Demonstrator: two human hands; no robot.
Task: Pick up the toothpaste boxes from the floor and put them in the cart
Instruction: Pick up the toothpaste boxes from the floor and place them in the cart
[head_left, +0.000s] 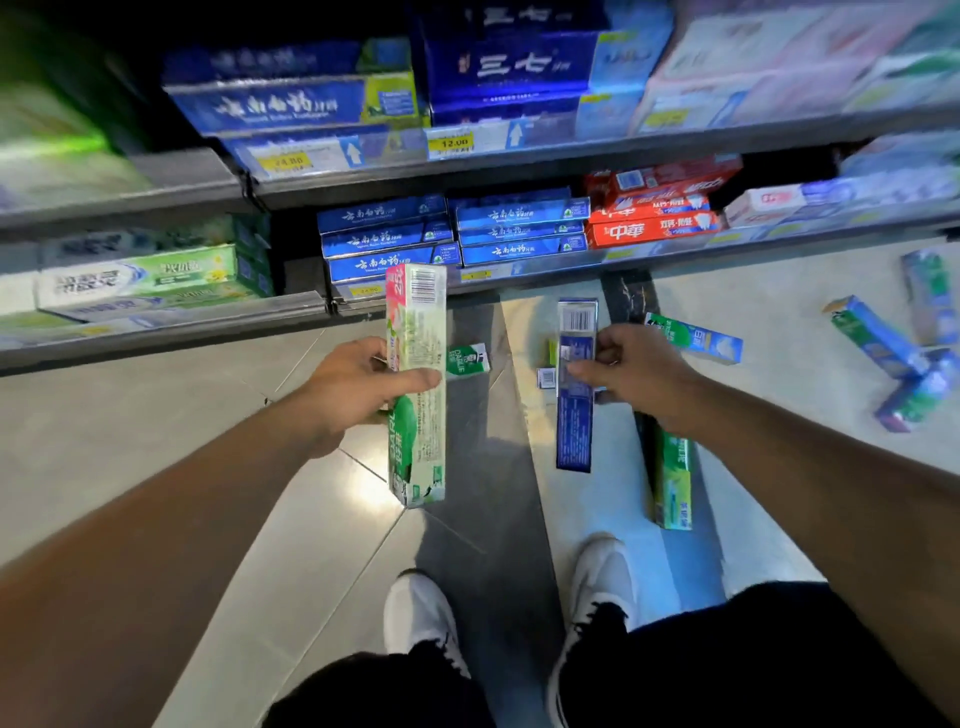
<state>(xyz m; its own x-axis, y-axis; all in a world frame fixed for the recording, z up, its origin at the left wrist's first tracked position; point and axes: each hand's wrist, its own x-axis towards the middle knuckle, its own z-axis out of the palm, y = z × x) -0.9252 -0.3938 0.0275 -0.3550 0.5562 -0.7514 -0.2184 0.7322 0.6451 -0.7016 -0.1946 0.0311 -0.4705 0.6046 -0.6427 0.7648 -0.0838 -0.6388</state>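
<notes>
Your left hand (358, 384) grips a pale green toothpaste box (417, 384) around its middle, long axis pointing far to near. Your right hand (636, 371) pinches a dark blue toothpaste box (575, 395) the same way. Both boxes are off the floor (156, 415). A green box (671, 478) lies under your right wrist, a small green carton (467, 359) between your hands, more boxes (898, 353) far right. Shelves (467, 166) stand beyond.

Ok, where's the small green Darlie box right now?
In the head view, the small green Darlie box lies on the floor below the shelves, just right of the tall green box that the left hand holds.
</notes>
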